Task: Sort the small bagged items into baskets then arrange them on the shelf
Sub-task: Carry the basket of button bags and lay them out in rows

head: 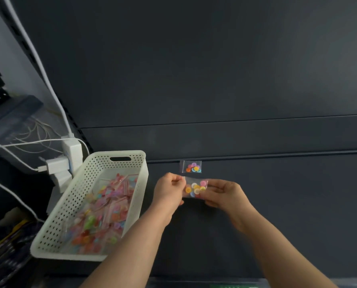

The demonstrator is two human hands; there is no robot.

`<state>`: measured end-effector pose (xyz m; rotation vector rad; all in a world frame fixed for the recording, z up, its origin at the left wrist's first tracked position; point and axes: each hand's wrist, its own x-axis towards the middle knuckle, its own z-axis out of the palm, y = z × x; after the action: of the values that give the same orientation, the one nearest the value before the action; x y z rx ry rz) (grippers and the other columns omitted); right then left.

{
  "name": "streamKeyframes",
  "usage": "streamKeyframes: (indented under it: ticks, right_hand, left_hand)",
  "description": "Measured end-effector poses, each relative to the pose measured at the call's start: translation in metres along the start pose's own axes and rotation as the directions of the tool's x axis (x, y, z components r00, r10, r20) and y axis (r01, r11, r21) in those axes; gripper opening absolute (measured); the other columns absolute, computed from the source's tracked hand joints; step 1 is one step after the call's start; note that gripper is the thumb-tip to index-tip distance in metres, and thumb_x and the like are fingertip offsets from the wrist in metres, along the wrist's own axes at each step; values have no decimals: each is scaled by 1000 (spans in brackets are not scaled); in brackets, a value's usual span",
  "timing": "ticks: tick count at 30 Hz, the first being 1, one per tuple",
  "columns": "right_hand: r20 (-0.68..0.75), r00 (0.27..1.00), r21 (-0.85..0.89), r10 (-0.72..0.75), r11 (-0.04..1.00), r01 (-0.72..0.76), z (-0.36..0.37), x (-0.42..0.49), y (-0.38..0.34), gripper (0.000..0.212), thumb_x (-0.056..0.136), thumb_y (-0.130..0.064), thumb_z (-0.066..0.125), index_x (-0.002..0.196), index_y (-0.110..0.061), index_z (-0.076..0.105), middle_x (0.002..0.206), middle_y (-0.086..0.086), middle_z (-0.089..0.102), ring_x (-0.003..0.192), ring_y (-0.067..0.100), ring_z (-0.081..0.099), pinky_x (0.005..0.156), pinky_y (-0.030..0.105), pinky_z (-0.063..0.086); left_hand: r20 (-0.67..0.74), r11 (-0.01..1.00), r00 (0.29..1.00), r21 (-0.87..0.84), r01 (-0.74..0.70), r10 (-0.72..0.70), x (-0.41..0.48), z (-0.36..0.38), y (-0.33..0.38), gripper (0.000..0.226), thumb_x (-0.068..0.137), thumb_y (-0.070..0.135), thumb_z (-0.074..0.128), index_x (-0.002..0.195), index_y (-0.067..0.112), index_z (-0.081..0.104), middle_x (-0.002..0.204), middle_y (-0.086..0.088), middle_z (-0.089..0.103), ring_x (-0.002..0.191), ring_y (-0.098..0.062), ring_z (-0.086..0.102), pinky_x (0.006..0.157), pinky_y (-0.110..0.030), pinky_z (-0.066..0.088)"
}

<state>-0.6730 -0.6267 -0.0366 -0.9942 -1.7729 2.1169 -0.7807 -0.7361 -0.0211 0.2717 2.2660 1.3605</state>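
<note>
A small clear bag of coloured buttons is held between both hands just above the dark shelf. My left hand pinches its left edge and my right hand grips its right side. A second small bag of buttons lies on the shelf just behind, against the back ledge. To the left stands a white perforated basket, holding several more clear bags of coloured buttons.
White power adapters and cables hang by the basket's far left corner on the shelf upright. Dark packaged goods sit at lower left. The dark back panel rises behind the shelf.
</note>
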Motion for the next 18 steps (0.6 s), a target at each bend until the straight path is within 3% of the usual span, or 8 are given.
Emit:
streamKeyframes:
  ticks: [5,8,11,18]
  right_hand:
    - [-120,993,-151,-20,988,1,1,22,3,31,81,-7,74,106,-22,65,86,-6,73,84,7,68,63,19,50]
    - [-173,983,-178,-58,984,27,3,40,0,38,79,-8,75,111,-23,61,84,-9,72,83,5,67,67,23,54]
    - [-241,962,-329,-127,943,42,7,57,-1,51,72,-16,80,119,-21,59,80,-13,72,83,5,66,79,35,57]
    - [-310,932,-455,-190,890,30,13,69,-1,53,68,-21,81,115,-23,59,77,-15,68,81,6,64,75,39,58]
  left_hand:
    - [-50,998,997,-46,50,-52,13,11,-10,12,95,24,63,104,17,63,94,0,68,77,-10,63,57,-22,48]
    - [-56,994,997,-97,43,-48,29,15,-11,16,92,14,67,106,20,62,103,1,69,90,-10,65,70,-25,55]
    - [-151,998,988,63,-8,18,46,18,-10,23,91,14,69,112,18,61,105,4,68,92,-10,64,83,-27,54]
    - [-198,945,973,322,-54,122,55,20,-10,40,90,20,70,125,13,53,97,3,69,83,-8,59,69,-19,43]
